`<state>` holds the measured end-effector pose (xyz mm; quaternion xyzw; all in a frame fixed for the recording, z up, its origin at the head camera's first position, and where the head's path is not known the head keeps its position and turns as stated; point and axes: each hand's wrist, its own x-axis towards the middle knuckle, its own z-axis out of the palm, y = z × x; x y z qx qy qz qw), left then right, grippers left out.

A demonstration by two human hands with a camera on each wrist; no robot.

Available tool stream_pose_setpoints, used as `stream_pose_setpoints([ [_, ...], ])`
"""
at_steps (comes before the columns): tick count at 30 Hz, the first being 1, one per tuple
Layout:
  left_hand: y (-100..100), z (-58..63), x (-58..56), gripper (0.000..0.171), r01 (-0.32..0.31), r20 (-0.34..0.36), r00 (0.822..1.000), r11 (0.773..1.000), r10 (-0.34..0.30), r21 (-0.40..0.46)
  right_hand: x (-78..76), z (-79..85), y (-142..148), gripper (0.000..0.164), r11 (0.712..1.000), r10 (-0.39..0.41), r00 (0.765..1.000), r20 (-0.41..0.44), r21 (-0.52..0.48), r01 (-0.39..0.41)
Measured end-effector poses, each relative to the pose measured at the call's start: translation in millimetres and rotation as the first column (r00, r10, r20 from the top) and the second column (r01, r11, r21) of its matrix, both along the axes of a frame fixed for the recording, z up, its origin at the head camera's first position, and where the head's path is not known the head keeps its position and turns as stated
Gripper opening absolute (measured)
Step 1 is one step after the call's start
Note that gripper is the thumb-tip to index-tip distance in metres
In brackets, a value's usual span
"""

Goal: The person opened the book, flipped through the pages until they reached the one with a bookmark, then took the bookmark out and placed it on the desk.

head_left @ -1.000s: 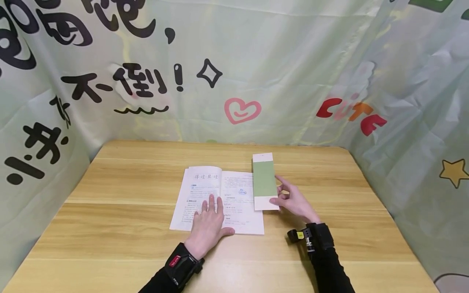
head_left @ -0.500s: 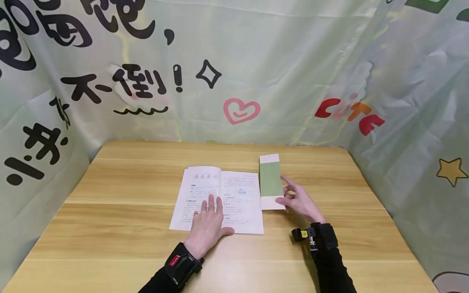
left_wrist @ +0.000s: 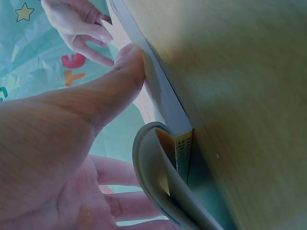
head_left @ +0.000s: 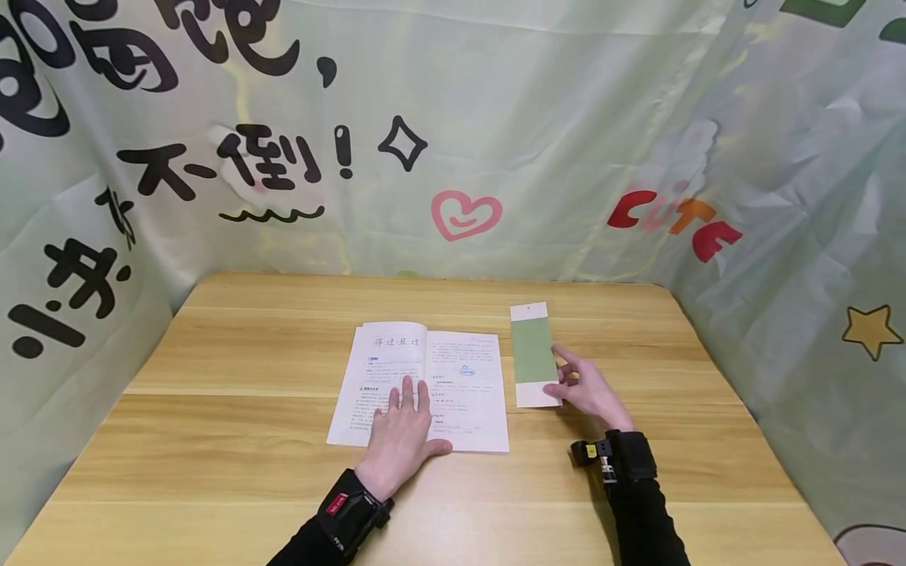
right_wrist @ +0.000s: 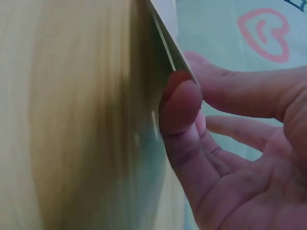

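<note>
An open book [head_left: 467, 393] with printed Chinese text lies on the table. My left hand [head_left: 399, 436] rests across its lower middle with fingers spread straight. In the left wrist view, the thumb [left_wrist: 127, 62] lies on the page near the book's lower edge. Just right of the book is a green bookmark [head_left: 534, 350] with white ends and a small hole at the top. My right hand [head_left: 583, 389] pinches its lower right edge between thumb and fingers. The right wrist view shows the card's thin edge [right_wrist: 168, 38] between the fingertips, close above the wood.
The light wooden table [head_left: 233, 487] extends around the book on all sides. A pale green printed curtain [head_left: 566, 141] stands behind it and along both sides. Each wrist wears a black strap with a small device.
My right hand has moved the bookmark rightward, from overlapping the book's right page to beside the book, and slightly toward me. The left hand and book have stayed in place.
</note>
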<state>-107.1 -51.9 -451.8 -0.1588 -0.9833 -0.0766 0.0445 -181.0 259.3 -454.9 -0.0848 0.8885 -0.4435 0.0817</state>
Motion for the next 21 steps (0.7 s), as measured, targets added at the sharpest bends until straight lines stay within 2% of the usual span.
stream_pose_setpoints([
  [4, -0.1, 0.5, -0.2, 0.102, -0.002, 0.002, 1.000, 1.000, 0.002, 0.002, -1.7, -0.1, -1.8, 0.078, 0.993, -0.027, 0.999, -0.037, 0.112, 0.031],
  [7, -0.2, 0.8, -0.3, 0.101, -0.001, 0.002, 1.000, 1.000, 0.001, 0.005, -1.7, 0.3, -2.5, 0.076, 0.987, -0.047, 0.998, -0.036, 0.152, 0.052],
  [13, -0.3, 0.9, -0.7, 0.102, 0.003, 0.003, 1.000, 1.000, -0.003, 0.010, 0.4, 1.2, -3.8, 0.073, 0.987, -0.088, 0.996, -0.001, 0.138, 0.087],
  [21, -0.8, 0.7, 0.2, 0.101, 0.004, 0.007, 1.000, 1.000, -0.005, 0.015, 1.6, 0.1, -4.6, 0.068, 0.988, -0.083, 0.996, 0.025, 0.135, 0.079],
])
